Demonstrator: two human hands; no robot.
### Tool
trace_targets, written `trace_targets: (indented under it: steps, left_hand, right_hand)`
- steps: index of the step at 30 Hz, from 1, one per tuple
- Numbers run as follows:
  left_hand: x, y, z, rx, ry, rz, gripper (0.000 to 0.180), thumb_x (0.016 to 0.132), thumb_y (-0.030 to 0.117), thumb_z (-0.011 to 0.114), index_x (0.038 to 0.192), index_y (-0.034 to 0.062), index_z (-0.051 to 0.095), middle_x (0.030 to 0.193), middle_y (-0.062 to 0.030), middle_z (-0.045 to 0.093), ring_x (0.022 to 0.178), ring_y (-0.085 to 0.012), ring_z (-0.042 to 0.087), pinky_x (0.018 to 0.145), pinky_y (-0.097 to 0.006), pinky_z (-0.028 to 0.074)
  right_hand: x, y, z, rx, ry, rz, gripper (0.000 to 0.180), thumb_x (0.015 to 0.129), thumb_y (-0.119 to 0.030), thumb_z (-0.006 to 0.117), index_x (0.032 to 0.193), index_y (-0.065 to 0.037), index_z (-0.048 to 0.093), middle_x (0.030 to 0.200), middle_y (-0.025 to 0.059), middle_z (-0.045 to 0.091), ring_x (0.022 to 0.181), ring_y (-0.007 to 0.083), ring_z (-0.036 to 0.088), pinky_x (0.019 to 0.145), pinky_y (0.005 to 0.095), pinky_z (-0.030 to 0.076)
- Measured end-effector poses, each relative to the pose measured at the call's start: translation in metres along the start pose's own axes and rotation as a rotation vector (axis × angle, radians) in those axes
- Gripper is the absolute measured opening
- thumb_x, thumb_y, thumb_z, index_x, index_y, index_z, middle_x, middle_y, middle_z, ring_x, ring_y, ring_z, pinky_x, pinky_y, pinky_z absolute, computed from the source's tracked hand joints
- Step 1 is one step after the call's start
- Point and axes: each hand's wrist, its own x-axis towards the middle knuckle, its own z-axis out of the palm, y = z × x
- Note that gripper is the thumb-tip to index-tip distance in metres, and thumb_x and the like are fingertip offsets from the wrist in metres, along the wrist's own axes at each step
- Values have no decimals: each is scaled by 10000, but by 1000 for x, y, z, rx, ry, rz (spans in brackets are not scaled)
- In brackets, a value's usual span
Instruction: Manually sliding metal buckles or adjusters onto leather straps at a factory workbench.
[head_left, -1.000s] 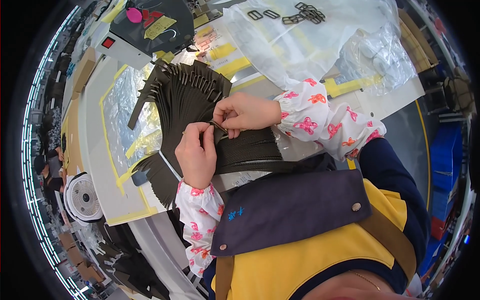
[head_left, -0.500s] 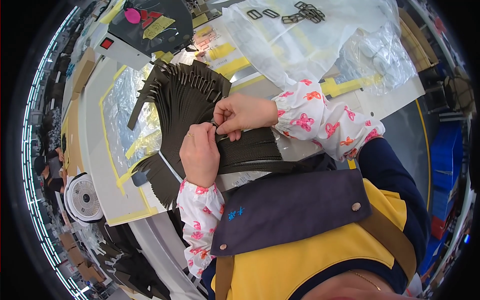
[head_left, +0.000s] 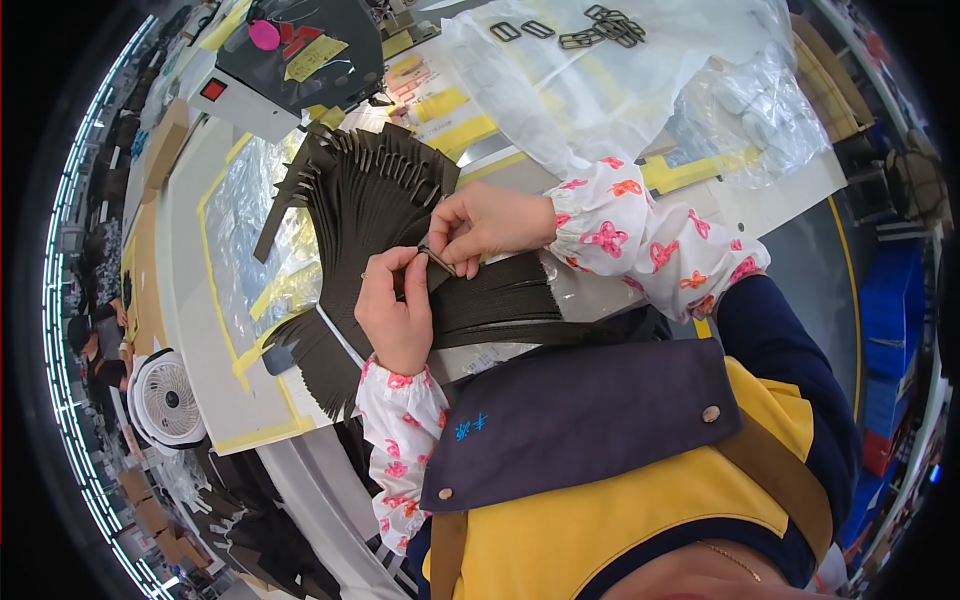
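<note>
A small dark metal slide buckle is pinched between my two hands, just above the straps. My left hand grips its left end with thumb and index finger. Closed around the other end is my right hand; whether a strap end also sits in its fingers is hidden. Under and left of my hands fans a thick bundle of dark olive webbing straps, with buckles fitted along its far end. More dark straps lie flat below my right hand.
Loose slide buckles rest on a white plastic sheet at the far right, beside crumpled clear plastic. A dark machine with a red switch stands at the far left. A white fan is beyond the table's left edge.
My left fingers have opened slightly and shifted a little, and the buckle between my hands now shows more clearly. The right hand stays almost in place.
</note>
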Motion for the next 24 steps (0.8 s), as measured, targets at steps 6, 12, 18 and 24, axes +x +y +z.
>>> trace_targets:
  steps: [6,12,18,24]
  left_hand:
    - [2,0,3,102,16,165,108,784,-33,551,878,19,548,743,-111,548,635,-260,560,554,-297,442]
    - [4,2,14,112,41,281,142,809,-25,529,944,18,541,747,-91,543,618,-193,533,551,-258,423]
    - [17,-2,2,-376,-289,-305,183,805,47,563,977,-6,534,687,-56,522,569,-119,455,561,-234,394]
    - [27,-3,12,-227,-364,-205,202,774,174,626,865,5,566,683,-81,538,509,-165,489,497,-278,398]
  right_hand:
    - [11,4,-5,170,-38,35,146,750,2,592,855,25,493,724,83,568,641,141,594,574,227,505]
    - [10,-1,1,-59,-72,54,259,696,-14,609,913,25,472,702,59,546,595,108,550,511,211,442]
    - [-9,-23,-11,-265,173,-236,175,706,-36,590,840,14,489,690,15,518,585,55,468,510,192,393]
    - [-17,-16,-38,-451,182,-156,120,720,-24,577,810,-1,502,686,-10,505,613,35,461,527,183,384]
